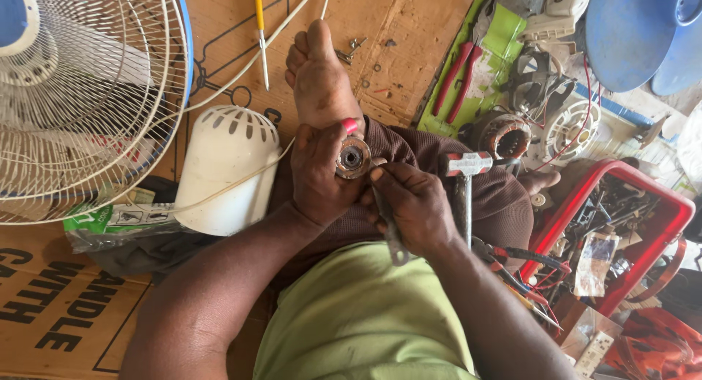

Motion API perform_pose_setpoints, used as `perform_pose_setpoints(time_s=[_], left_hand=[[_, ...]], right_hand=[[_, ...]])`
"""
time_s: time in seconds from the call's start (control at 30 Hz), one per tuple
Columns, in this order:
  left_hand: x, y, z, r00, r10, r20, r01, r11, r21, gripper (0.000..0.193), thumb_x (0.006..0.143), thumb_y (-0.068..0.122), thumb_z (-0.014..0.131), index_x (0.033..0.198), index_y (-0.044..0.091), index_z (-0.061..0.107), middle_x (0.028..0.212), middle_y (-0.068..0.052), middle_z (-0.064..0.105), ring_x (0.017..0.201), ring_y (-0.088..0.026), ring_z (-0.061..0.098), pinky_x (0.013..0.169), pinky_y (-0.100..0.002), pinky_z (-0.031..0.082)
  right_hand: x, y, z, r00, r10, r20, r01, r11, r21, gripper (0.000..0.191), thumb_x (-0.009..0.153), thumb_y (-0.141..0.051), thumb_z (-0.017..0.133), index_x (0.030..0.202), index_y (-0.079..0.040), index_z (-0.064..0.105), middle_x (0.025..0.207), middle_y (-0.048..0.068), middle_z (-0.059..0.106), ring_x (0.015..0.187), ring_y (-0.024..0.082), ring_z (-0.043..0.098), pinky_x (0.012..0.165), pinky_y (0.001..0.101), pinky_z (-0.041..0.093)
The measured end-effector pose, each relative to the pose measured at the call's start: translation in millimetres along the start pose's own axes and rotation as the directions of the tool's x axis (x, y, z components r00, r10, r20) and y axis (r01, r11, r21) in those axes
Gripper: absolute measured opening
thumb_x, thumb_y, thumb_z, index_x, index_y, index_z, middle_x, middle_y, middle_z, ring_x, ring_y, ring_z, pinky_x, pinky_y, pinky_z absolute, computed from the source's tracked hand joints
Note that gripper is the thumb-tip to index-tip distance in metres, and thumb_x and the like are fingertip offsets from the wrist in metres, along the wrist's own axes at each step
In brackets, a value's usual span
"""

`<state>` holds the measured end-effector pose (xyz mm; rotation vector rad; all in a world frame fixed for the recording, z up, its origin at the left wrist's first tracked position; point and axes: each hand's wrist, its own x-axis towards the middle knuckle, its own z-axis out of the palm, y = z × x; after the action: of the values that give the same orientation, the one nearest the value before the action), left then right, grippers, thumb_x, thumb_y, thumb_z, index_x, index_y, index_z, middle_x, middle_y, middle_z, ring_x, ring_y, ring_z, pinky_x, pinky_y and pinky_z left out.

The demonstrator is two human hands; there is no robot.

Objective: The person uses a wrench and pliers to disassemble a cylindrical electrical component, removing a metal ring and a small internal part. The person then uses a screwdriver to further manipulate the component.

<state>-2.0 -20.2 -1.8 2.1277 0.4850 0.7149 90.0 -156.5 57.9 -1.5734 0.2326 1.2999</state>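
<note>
My left hand (319,174) grips a small round metal motor part (353,157) with a bearing in its centre, held above my lap. My right hand (414,203) holds a grey metal tool (390,230) whose tip touches the part's right edge; the handle sticks out below my palm. A hammer (466,186) with a red and white head lies across my brown-clad thigh just right of my right hand. My bare foot (319,76) rests on cardboard beyond the hands.
A white fan guard (88,95) and white motor cover (223,168) lie at left on cardboard (395,29). Red pliers (459,76), a motor stator (504,137) and a red crate (621,234) of parts crowd the right. A yellow screwdriver (260,29) lies at top.
</note>
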Motion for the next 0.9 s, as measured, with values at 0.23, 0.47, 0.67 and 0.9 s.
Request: perform_pose_setpoints(time_s=[0.23,0.47,0.67,0.9], left_hand=[[-1.6,-0.9,-1.9,0.998,-0.025,0.049,0.024,1.0,0.015,0.054,0.082,0.027,0.086,0.122,0.001,0.06,0.107,-0.015,0.067,0.099,-0.04,0.059,0.09,-0.049,0.048],[-3.9,-3.3,-4.1,0.995,-0.035,0.095,0.036,0.999,-0.011,0.057,0.077,0.017,0.083,0.126,0.003,0.059,0.109,-0.011,0.068,0.1,-0.033,0.061,0.094,-0.049,0.047],[-2.1,-1.8,-6.2,0.995,-0.02,0.095,0.024,0.999,-0.037,0.056,0.079,0.019,0.084,0.126,0.004,0.059,0.108,-0.01,0.068,0.099,-0.032,0.062,0.095,-0.047,0.046],[0.7,-1.1,-10.1,0.995,0.009,0.1,-0.009,1.0,0.005,0.056,0.079,0.021,0.085,0.125,0.005,0.057,0.111,-0.013,0.067,0.103,-0.036,0.061,0.101,-0.047,0.044]], right_hand=[[11.5,-22.3,-18.7,0.99,0.105,0.098,-0.075,0.959,-0.272,0.025,0.097,-0.023,0.065,0.098,0.0,0.073,0.072,0.008,0.072,0.052,0.013,0.064,0.045,0.0263,0.052],[25.0,-25.5,-31.8,0.965,0.057,0.256,0.021,0.956,-0.293,0.024,0.097,-0.022,0.066,0.1,0.0,0.075,0.073,0.008,0.073,0.054,0.012,0.065,0.044,0.0254,0.05],[15.4,-32.8,-22.4,0.977,0.057,0.204,0.032,0.912,-0.408,0.026,0.099,-0.022,0.063,0.096,0.0,0.074,0.072,0.007,0.073,0.054,0.011,0.066,0.045,0.0257,0.053],[12.6,-47.9,-16.2,0.98,0.041,0.197,0.071,0.846,-0.529,0.023,0.098,-0.02,0.062,0.097,-0.001,0.076,0.07,0.005,0.073,0.054,0.01,0.065,0.045,0.026,0.052]])
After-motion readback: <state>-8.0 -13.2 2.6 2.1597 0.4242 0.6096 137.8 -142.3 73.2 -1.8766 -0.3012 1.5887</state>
